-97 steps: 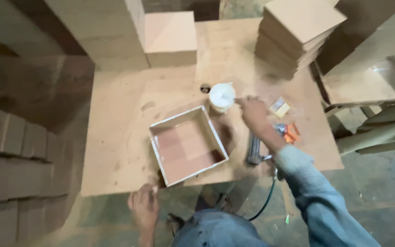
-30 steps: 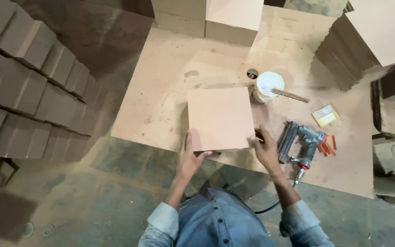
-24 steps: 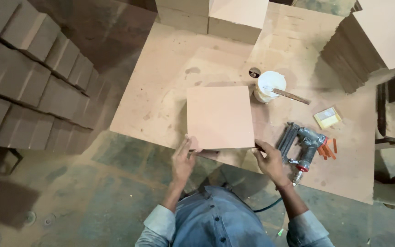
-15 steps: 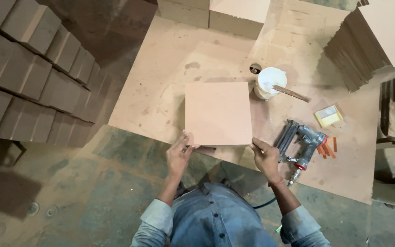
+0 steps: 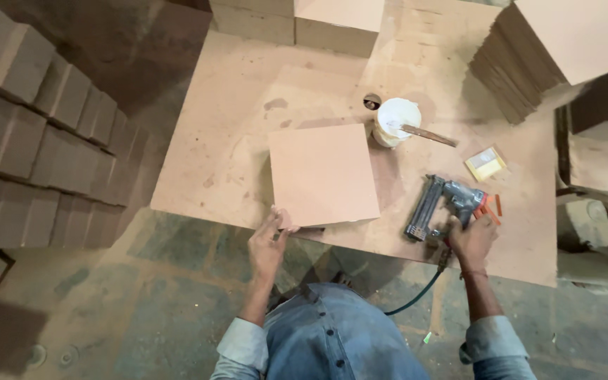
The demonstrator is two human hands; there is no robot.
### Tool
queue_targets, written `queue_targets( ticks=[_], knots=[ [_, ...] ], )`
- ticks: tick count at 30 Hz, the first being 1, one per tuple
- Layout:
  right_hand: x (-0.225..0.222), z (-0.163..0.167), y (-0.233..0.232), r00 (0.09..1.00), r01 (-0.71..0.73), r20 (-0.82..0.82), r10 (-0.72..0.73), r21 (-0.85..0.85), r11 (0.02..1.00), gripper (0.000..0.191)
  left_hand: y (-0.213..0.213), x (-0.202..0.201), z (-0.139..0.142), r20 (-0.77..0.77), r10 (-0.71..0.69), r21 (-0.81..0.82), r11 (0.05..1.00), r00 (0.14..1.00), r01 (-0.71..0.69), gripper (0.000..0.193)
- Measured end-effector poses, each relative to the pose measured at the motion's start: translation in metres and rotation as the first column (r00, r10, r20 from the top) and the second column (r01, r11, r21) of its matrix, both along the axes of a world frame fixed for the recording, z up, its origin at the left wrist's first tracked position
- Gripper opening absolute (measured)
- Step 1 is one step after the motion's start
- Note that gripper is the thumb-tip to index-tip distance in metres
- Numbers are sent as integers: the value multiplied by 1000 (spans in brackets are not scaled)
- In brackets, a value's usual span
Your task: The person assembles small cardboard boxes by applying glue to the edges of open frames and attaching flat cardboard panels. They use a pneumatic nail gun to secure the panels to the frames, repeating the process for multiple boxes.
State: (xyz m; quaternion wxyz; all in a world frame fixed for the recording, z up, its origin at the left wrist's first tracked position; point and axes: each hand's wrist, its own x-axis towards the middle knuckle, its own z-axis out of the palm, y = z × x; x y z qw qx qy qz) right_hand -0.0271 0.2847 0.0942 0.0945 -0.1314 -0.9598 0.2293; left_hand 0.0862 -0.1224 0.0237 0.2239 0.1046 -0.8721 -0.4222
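My left hand (image 5: 267, 246) pins the square board (image 5: 323, 174) flat at its near corner, fingers spread, steadying it at the table (image 5: 212, 155) edge, while my right hand (image 5: 471, 239) wraps the nail gun (image 5: 439, 205) grip, fingers curled around it.

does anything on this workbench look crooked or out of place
Mostly tidy. The square board lies slightly askew to the table edge, its near corner overhanging by the left hand. The right hand rests on the nail gun.
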Motion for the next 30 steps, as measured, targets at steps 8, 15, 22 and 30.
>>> queue_targets(
  ticks=[8, 15, 22, 30],
  knots=[
    [3, 19, -9, 967, 190, 252, 29, -792, 580, 16, -1, 5, 6, 50, -14, 50, 999, 999, 12, 39],
    [46, 71, -25, 927, 228, 341, 155, -843, 488, 20, -4, 6, 12, 50, -43, -10, 999, 998, 43, 39],
    [82, 117, -77, 829, 123, 478, 289, -661, 740, 31, -7, 9, 8, 5, -63, -172, 983, 998, 62, 41],
    [86, 130, -103, 824, 10, 445, 350, -629, 777, 27, -9, 10, 10, -19, -58, -126, 991, 998, 55, 41]
  ],
)
